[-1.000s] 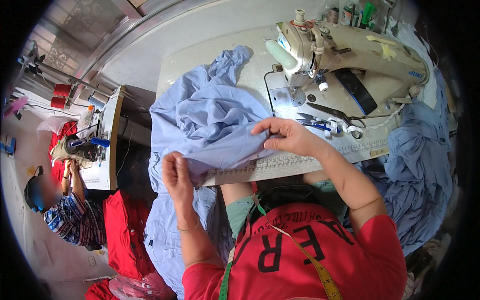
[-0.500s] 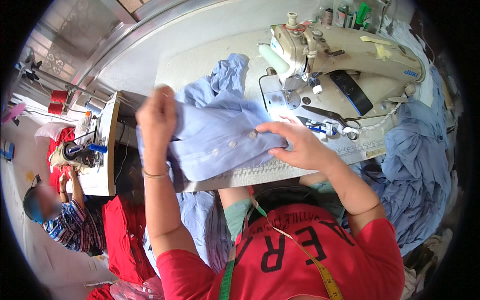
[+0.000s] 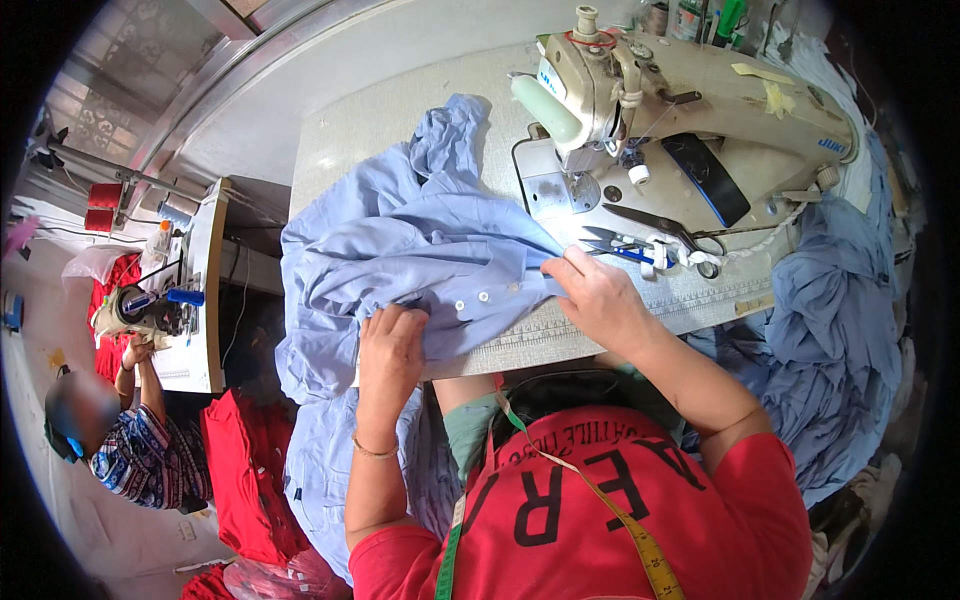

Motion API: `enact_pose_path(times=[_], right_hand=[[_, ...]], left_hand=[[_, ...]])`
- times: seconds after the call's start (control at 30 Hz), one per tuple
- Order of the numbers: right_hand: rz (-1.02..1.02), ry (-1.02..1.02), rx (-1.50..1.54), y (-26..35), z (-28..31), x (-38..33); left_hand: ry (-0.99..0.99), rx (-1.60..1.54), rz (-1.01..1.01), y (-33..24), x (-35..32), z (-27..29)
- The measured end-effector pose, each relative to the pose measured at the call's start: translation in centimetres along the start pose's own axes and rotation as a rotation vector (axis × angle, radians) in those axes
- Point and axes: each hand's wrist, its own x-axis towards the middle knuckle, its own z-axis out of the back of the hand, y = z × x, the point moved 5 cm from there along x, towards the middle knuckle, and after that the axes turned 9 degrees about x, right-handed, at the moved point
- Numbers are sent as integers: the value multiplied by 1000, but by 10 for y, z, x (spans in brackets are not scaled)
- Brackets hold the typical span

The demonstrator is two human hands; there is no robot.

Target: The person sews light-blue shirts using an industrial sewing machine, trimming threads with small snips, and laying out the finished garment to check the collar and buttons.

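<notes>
Blue shirt (image 3: 420, 245) left of sewing machine (image 3: 710, 105)

On the table (image 3: 340, 125), its button row (image 3: 484, 297) ran from the left hand (image 3: 392, 348), fingers curled onto cloth, grip unclear, to the machine-side right hand (image 3: 603, 302), which pinched the front edge.

L hand (image 3: 392, 345) on blue shirt (image 3: 400, 240), R hand (image 3: 598, 300) pinching it nr wht btns (image 3: 484, 297); scissors (image 3: 650, 220) nr sewing mach (image 3: 725, 110).

lettering on red shirt (image 3: 585, 535), sewing machine (image 3: 715, 105); numbers on tape measure (image 3: 654, 562)
</notes>
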Motion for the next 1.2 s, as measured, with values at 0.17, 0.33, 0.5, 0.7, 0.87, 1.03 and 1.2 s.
enact_pose_path(times=[0.17,0.33,0.5,0.7,0.87,1.03,1.2], right_hand=[[108,-275,112,-3,18,8],[163,-229,93,5,23,6],[192,-119,74,-7,29,1],[-249,224,991,-15,-3,1],[59,114,299,3,-12,-1],[43,67,333,-4,-16,-6],[0,113,335,-4,-16,-6]], left_hand=[[18,-252,152,4,2,14],[32,-37,33,3,-4,-4],[-126,-268,131,12,-8,44],[-121,-82,103,19,-23,73],[68,5,129,38,-54,37],[122,44,163,19,-52,46],[43,-175,140,-13,-35,52]])
